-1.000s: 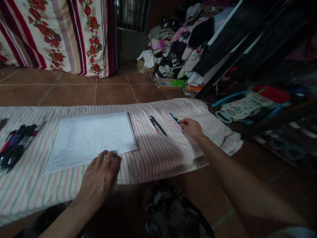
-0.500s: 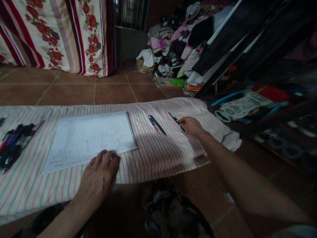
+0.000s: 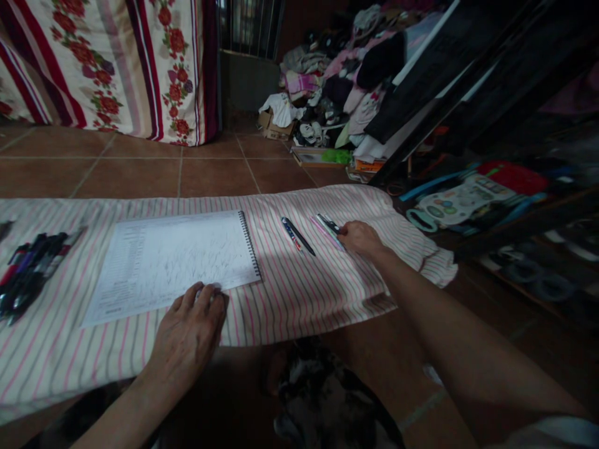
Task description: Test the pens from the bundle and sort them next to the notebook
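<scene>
A spiral-bound notebook [image 3: 173, 262] lies open on a pink-striped cloth [image 3: 299, 293] spread over the tiled floor. My left hand [image 3: 189, 337] rests flat on the notebook's near edge, fingers spread. My right hand [image 3: 360, 240] reaches out to the right end of the cloth, its fingers closed on a dark pen [image 3: 329, 224] that lies beside a pink pen [image 3: 322, 229]. Two more pens [image 3: 297, 236] lie side by side between the notebook and that hand.
A bunch of several pens [image 3: 30, 274] lies at the cloth's left end. A floral bedsheet [image 3: 116, 62] hangs at the back left. A heap of clothes [image 3: 337, 81] and dark shelving with toys [image 3: 468, 199] fill the right. Dark patterned fabric [image 3: 322, 399] lies below me.
My right hand has nudged the dark pen a little to the left. My left hand has stayed on the notebook.
</scene>
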Action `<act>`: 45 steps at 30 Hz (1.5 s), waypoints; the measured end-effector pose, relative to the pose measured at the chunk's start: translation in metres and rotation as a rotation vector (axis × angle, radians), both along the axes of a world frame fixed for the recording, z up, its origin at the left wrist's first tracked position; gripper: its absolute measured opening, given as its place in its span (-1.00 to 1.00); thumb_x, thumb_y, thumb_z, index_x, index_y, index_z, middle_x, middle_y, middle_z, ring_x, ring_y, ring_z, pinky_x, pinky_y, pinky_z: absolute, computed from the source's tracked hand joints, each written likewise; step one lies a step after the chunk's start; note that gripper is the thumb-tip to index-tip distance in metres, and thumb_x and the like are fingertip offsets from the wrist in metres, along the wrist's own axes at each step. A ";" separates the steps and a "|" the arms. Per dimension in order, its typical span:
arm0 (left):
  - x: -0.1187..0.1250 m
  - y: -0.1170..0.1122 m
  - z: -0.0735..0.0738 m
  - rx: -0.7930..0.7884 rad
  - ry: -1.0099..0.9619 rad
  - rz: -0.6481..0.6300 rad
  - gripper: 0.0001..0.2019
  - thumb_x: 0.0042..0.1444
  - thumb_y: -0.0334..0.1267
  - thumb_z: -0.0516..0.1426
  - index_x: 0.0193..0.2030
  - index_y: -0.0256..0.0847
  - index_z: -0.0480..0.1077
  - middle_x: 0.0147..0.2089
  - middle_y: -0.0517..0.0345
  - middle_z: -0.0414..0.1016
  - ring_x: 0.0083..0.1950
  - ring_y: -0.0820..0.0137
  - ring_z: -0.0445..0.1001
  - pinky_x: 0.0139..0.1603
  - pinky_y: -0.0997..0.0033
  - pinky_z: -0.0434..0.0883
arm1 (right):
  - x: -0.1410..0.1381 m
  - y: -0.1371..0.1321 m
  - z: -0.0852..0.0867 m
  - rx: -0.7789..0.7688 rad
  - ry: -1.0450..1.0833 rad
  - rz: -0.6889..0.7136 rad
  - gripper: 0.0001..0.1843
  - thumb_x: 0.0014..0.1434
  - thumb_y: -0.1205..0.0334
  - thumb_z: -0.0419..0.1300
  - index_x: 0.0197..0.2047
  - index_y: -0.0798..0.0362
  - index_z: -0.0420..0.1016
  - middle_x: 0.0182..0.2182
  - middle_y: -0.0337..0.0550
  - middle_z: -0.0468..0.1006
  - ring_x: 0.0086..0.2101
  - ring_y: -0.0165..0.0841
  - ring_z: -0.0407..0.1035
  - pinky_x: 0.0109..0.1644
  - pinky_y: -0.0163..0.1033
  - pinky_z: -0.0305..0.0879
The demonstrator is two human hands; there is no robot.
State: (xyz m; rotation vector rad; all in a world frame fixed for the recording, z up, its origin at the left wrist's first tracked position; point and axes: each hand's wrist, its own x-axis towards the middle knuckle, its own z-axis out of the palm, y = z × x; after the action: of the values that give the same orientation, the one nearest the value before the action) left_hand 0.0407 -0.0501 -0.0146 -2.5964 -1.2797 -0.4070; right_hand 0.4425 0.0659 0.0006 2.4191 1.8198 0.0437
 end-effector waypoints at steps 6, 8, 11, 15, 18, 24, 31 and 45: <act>0.000 0.000 0.000 -0.002 0.017 0.009 -0.79 0.06 -0.44 0.07 -0.15 -0.26 0.42 -0.08 -0.07 0.44 -0.04 0.12 0.38 -0.16 0.15 0.43 | -0.003 -0.007 0.005 0.110 0.030 -0.110 -0.64 0.07 0.12 0.03 -0.19 0.17 0.49 -0.24 0.12 0.55 -0.20 -0.13 0.42 -0.19 -0.17 0.26; 0.000 -0.001 0.000 0.001 0.017 0.011 -0.79 0.06 -0.44 0.07 -0.15 -0.26 0.42 -0.07 -0.07 0.43 -0.04 0.12 0.38 -0.15 0.15 0.43 | -0.005 -0.008 0.007 0.163 0.066 -0.116 -0.63 0.11 0.12 0.00 -0.18 0.22 0.45 -0.25 0.15 0.54 -0.20 -0.13 0.41 -0.17 -0.18 0.25; -0.001 -0.001 -0.001 0.009 0.009 0.004 -0.79 0.05 -0.43 0.08 -0.16 -0.27 0.42 -0.08 -0.07 0.44 -0.03 0.10 0.37 -0.13 0.15 0.42 | -0.010 -0.010 0.011 0.234 0.144 -0.167 -0.62 0.16 0.17 -0.06 -0.08 0.25 0.35 -0.26 0.17 0.53 -0.21 -0.15 0.41 -0.16 -0.19 0.25; -0.002 -0.002 0.000 0.006 0.015 -0.002 -0.78 0.05 -0.44 0.09 -0.15 -0.27 0.42 -0.08 -0.08 0.44 -0.02 0.09 0.37 -0.13 0.14 0.42 | -0.017 -0.012 0.012 0.225 0.165 -0.218 -0.59 0.22 0.20 -0.14 0.05 0.24 0.20 -0.21 0.19 0.51 -0.20 -0.14 0.42 -0.15 -0.15 0.23; -0.002 -0.001 -0.001 0.007 0.010 -0.004 -0.79 0.06 -0.44 0.09 -0.14 -0.27 0.42 -0.08 -0.07 0.44 -0.03 0.10 0.37 -0.15 0.14 0.42 | -0.020 -0.014 0.009 0.159 0.118 -0.186 -0.46 0.18 -0.03 -0.06 0.04 0.24 0.23 -0.12 0.22 0.47 -0.11 -0.09 0.38 -0.08 -0.12 0.23; -0.001 -0.001 -0.001 0.017 -0.012 -0.006 -0.79 0.07 -0.44 0.06 -0.15 -0.28 0.41 -0.10 -0.08 0.45 -0.03 0.10 0.37 -0.17 0.14 0.42 | -0.021 -0.011 0.002 0.121 0.079 -0.155 -0.26 -0.02 -0.28 0.06 -0.04 0.24 0.31 -0.12 0.19 0.46 -0.08 -0.05 0.35 -0.09 -0.12 0.25; -0.001 -0.001 0.001 0.004 -0.008 -0.007 -0.80 0.08 -0.44 0.06 -0.15 -0.27 0.42 -0.11 -0.06 0.45 -0.03 0.09 0.37 -0.18 0.14 0.42 | -0.026 -0.007 0.000 0.112 0.102 -0.136 -0.32 -0.07 -0.28 0.09 -0.09 0.14 0.34 -0.19 0.09 0.51 -0.17 -0.10 0.40 -0.21 -0.15 0.28; -0.003 -0.002 -0.003 -0.019 0.003 0.006 -0.76 0.06 -0.46 0.07 -0.12 -0.27 0.41 -0.04 -0.07 0.42 0.01 0.08 0.34 -0.11 0.13 0.40 | -0.035 -0.014 -0.002 0.321 0.207 -0.221 -0.51 0.16 -0.04 -0.05 -0.02 0.15 0.35 -0.18 0.07 0.53 -0.16 -0.15 0.41 -0.16 -0.18 0.24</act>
State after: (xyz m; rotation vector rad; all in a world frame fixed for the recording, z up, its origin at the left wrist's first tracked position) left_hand 0.0378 -0.0521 -0.0177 -2.6070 -1.2968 -0.3908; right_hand 0.4075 0.0522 -0.0012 2.9367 1.7228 0.0733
